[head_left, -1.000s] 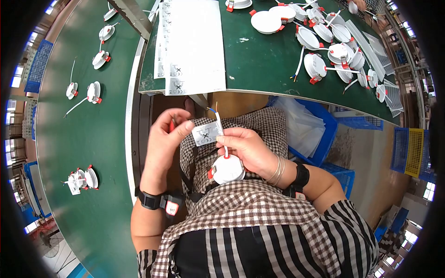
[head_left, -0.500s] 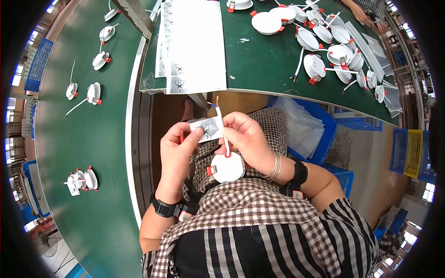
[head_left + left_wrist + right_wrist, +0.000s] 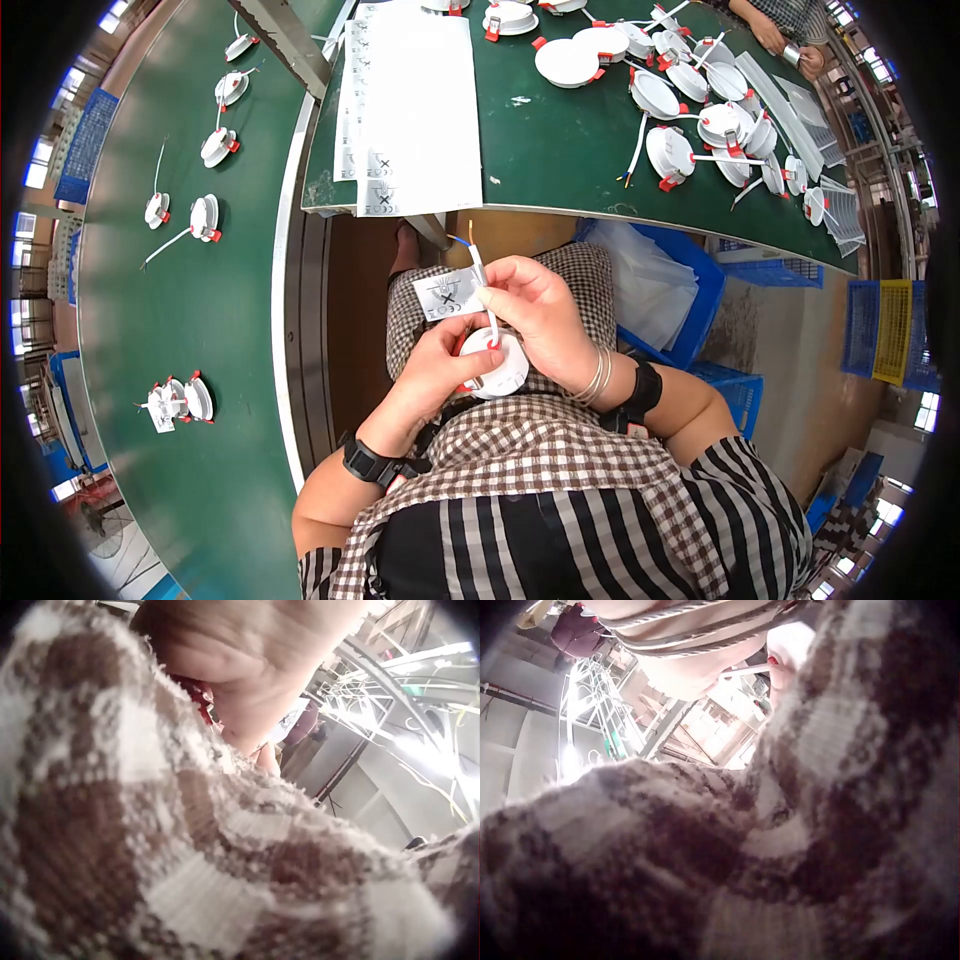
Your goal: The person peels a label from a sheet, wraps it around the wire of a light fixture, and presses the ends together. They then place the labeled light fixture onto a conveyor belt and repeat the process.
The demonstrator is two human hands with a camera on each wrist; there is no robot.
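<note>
In the head view a white round downlight [image 3: 508, 374] with red clip ends sits low over the lap. My left hand [image 3: 428, 368] grips its near-left side, thumb across the back by the cable outlet. My right hand [image 3: 548, 322] pinches the white cable [image 3: 476, 262] above the lamp, at the edge of a silver printed label [image 3: 444, 294] that sticks out to the left like a flag. Bare blue and brown wire ends top the cable. Checked cloth fills much of both wrist views and hides most of the work.
A green bench [image 3: 560, 140] ahead carries label sheets [image 3: 420, 110] and a heap of downlights [image 3: 728, 122]. More lamps lie on the green surface [image 3: 200, 300] at left, where a metal post [image 3: 285, 45] rises. A blue bin [image 3: 700, 270] with plastic bags stands below right. Another person's hands [image 3: 785, 45] show far right.
My left hand first closed on the label, then left it and moved down to grip the downlight. My right hand has stayed at the cable. The view has tilted slightly.
</note>
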